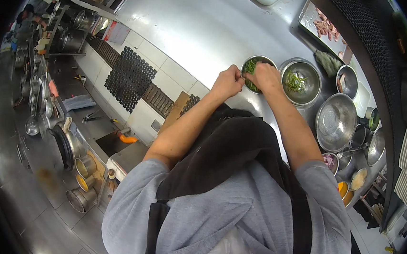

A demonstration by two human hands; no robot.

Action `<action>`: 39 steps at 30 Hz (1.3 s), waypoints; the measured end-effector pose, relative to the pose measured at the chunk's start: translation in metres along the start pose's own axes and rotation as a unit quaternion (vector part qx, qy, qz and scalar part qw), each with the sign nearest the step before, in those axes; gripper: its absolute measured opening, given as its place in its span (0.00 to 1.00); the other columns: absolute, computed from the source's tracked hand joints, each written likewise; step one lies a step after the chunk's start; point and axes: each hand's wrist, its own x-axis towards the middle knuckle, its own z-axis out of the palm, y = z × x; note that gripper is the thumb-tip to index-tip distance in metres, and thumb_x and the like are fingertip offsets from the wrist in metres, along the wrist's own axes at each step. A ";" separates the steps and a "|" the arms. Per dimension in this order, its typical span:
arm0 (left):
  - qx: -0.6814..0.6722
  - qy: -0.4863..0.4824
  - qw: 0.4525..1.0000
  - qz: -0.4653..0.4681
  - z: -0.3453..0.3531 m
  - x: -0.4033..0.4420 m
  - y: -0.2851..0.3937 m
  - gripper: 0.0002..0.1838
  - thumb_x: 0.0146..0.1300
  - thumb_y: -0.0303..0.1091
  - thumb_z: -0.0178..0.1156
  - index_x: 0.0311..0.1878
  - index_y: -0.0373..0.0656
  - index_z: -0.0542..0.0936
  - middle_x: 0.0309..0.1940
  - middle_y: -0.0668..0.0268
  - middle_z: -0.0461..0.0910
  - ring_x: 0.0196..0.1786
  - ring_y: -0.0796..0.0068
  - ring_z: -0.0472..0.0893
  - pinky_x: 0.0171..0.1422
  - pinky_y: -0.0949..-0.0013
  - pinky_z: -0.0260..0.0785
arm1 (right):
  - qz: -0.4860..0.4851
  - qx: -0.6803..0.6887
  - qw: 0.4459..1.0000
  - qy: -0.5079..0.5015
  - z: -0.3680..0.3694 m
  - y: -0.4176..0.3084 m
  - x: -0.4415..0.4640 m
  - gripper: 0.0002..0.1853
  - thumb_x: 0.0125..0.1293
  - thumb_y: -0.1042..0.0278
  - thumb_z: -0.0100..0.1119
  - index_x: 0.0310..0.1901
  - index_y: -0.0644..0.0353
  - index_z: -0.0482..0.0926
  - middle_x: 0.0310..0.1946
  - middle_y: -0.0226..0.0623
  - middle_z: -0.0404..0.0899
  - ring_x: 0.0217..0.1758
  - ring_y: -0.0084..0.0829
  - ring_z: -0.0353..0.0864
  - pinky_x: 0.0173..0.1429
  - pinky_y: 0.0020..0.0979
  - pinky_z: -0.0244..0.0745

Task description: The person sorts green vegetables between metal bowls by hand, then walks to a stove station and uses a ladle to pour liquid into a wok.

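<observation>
left hand (228, 83) half-curled, right hand (266, 78) bent into thin green vegetables (251, 66), round steel bowl (267, 58); i can't tell grips; picking likely, needs light touch

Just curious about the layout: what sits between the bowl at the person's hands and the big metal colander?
In the head view, another metal bowl with greens sits between them; the right wrist also crosses that stretch.
</observation>
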 end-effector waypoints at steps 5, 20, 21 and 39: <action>0.060 0.020 0.997 0.036 0.003 0.009 -0.011 0.09 0.57 0.32 0.62 0.35 0.37 0.74 0.24 0.56 0.82 0.30 0.60 0.84 0.39 0.61 0.75 | -0.023 -0.053 0.998 0.040 0.031 0.006 0.013 0.20 0.56 0.58 0.69 0.44 0.65 0.81 0.41 0.49 0.84 0.47 0.46 0.85 0.52 0.42 0.79; -0.097 0.008 0.995 -0.022 -0.013 0.000 0.006 0.08 0.60 0.26 0.58 0.39 0.31 0.74 0.26 0.54 0.82 0.26 0.64 0.85 0.36 0.63 0.78 | -0.072 0.235 0.968 0.051 0.006 0.018 -0.026 0.21 0.53 0.71 0.68 0.52 0.54 0.81 0.45 0.44 0.84 0.49 0.47 0.82 0.55 0.42 0.76; -0.102 0.008 0.994 -0.029 -0.013 0.002 0.004 0.09 0.59 0.26 0.59 0.40 0.30 0.74 0.26 0.53 0.82 0.27 0.62 0.85 0.37 0.63 0.78 | -0.070 0.236 0.968 0.054 0.002 0.017 -0.030 0.21 0.53 0.71 0.68 0.52 0.54 0.81 0.45 0.44 0.84 0.49 0.47 0.82 0.55 0.42 0.76; 0.191 0.062 0.942 0.268 -0.011 0.004 0.020 0.12 0.56 0.26 0.62 0.45 0.39 0.81 0.38 0.53 0.83 0.40 0.53 0.82 0.46 0.57 0.75 | -0.101 0.249 0.953 0.138 -0.013 0.016 -0.053 0.29 0.52 0.75 0.66 0.60 0.57 0.75 0.51 0.44 0.81 0.49 0.42 0.83 0.56 0.36 0.76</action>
